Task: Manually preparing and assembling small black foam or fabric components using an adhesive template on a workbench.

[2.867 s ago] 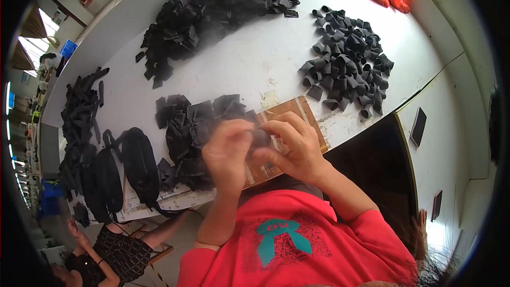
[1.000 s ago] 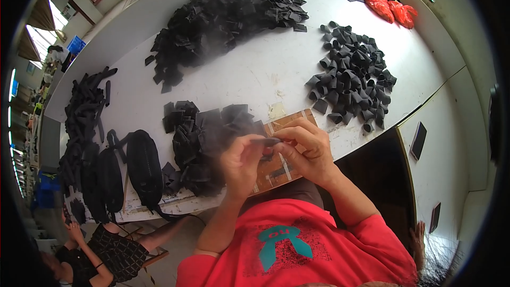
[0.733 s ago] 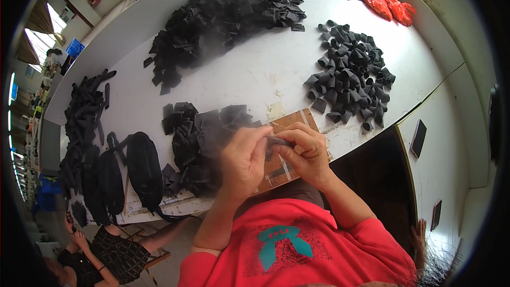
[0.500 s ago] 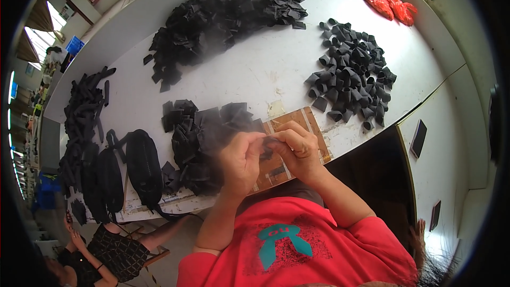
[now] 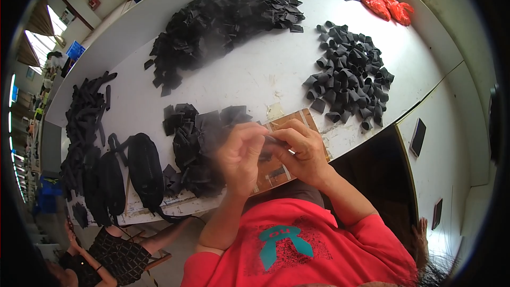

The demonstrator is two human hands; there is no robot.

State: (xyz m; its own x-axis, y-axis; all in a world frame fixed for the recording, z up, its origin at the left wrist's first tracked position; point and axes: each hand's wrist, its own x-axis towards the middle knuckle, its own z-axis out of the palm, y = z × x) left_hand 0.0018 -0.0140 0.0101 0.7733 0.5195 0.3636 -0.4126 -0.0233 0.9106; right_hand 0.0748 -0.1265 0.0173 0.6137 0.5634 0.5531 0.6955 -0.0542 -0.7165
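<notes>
Both hands come together in front of me over a brown wooden board [image 5: 306, 120] with pale strips of tape. A small dark piece of fabric [image 5: 272, 142] is pinched between them, largely covered by my fingers. My left hand [image 5: 239, 151] grips its left side with thumb and fingertips. On the other side, my right hand [image 5: 304, 151] holds it with thumb and bent index finger. Just left of the board lies a heap of flat black fabric pieces [image 5: 186, 133]. Folded, looped black pieces [image 5: 348, 74] are spread out beyond the board to the right.
A large mound of black pieces [image 5: 223, 21] covers the table's far side. Black pouches [image 5: 144, 167] and rolled strips [image 5: 82, 111] lie at left. Red plastic bags [image 5: 376, 4] sit at far right; a phone [image 5: 418, 137] lies on the right-hand surface. Another person [image 5: 119, 255] sits at lower left.
My fingers have shifted on the fabric piece, the left fingers rising slightly and the piece now lying more slantwise between the hands. The view has moved a little.
</notes>
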